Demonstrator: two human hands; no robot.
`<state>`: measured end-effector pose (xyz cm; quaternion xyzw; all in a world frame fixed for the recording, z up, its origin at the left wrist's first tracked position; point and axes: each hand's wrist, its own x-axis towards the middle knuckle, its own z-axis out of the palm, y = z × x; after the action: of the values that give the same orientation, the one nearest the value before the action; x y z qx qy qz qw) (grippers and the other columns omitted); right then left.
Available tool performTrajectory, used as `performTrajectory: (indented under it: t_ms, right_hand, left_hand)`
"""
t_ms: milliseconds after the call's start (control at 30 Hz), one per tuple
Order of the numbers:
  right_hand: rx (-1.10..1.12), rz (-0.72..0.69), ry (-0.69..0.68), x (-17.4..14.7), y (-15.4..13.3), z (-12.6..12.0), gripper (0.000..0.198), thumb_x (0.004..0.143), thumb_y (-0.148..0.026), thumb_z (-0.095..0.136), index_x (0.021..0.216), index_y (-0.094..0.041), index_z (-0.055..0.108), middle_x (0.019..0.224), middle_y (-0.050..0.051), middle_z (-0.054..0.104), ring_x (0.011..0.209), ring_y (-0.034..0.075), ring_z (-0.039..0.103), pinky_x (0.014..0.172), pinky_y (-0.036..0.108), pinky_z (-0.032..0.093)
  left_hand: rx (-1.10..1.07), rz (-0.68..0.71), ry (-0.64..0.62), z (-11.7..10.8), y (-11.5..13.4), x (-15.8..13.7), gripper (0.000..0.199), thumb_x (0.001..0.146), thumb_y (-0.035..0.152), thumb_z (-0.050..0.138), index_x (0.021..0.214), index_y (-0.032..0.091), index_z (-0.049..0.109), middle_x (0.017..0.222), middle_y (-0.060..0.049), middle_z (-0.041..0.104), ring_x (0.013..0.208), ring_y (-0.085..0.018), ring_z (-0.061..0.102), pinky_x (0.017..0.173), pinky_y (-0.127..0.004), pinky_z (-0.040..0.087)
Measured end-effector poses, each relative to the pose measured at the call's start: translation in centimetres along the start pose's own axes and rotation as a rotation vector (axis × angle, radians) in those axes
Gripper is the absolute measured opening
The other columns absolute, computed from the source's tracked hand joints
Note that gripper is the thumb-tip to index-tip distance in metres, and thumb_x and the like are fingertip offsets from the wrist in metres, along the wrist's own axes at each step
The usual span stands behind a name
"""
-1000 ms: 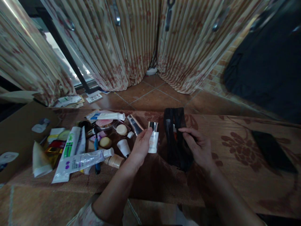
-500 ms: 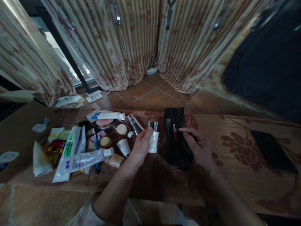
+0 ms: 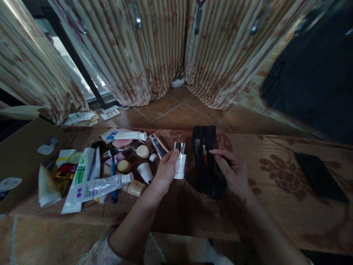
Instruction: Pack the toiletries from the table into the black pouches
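- Head view, left hand (image 3: 164, 173): thumb pressed to the side of the white bottle (image 3: 180, 167) near its silver cap, other fingers mostly hidden behind; bottle just left of the pouch, cap end away from the person.
- Right hand (image 3: 234, 171): thumb and forefinger pinching the right edge of the black mesh pouch (image 3: 211, 173), opening partly parted.
- Handling, judged: bottle better gripped by the body than the cap, in case the cap is loose. Pouch looks limp; a firm pinch and a slight outward pull should hold the slit wide without dragging it.
- Pouch interior: dark, a pale and orange bit shows; probably contents, not certain.
- Surface: brown patterned cloth (image 3: 248, 228). Left side crowded: green-marked tube (image 3: 82, 167), purple-marked tube (image 3: 102, 187) lying over its lower end, jars, compacts. Cardboard box (image 3: 30, 154) at far left; dark phone (image 3: 321, 176) well apart at right.
- Room: dim; striped curtains (image 3: 154, 55) behind, tiled floor (image 3: 179, 114), window at left.
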<state>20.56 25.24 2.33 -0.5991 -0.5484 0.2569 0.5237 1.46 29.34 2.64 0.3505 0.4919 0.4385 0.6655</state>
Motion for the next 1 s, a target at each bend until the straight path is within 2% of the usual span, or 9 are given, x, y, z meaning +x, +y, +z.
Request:
performTrajectory:
  t_ms: [333, 700, 1000]
  right_hand:
    - [-0.023, -0.012, 0.004, 0.00, -0.22, -0.03, 0.020, 0.087, -0.030, 0.055, 0.094, -0.020, 0.072, 0.074, 0.000, 0.067, 0.065, 0.013, 0.058, 0.059, 0.024, 0.044]
    - [-0.009, -0.002, 0.000, 0.03, -0.14, 0.02, 0.019, 0.087, -0.029, 0.055, 0.093, -0.021, 0.072, 0.074, -0.001, 0.067, 0.064, 0.012, 0.058, 0.060, 0.024, 0.043]
    - [-0.003, -0.039, -0.021, 0.05, -0.25, -0.09, 0.019, 0.087, -0.029, 0.054, 0.095, -0.022, 0.071, 0.084, 0.000, 0.070, 0.074, 0.014, 0.062, 0.066, 0.025, 0.046]
  left_hand:
    - [0.010, -0.007, -0.004, 0.05, 0.02, 0.00, 0.037, 0.076, 0.051, 0.062, 0.084, 0.015, 0.063, 0.059, 0.003, 0.058, 0.051, -0.011, 0.054, 0.051, -0.022, 0.043]
    - [0.003, -0.013, -0.007, 0.18, 0.11, -0.05, 0.035, 0.075, 0.050, 0.063, 0.078, 0.016, 0.060, 0.057, 0.003, 0.057, 0.049, -0.011, 0.054, 0.048, -0.021, 0.042]
    - [0.019, -0.036, 0.006, 0.23, 0.13, -0.19, 0.035, 0.075, 0.050, 0.063, 0.079, 0.016, 0.061, 0.059, 0.001, 0.061, 0.050, -0.013, 0.057, 0.049, -0.024, 0.046]
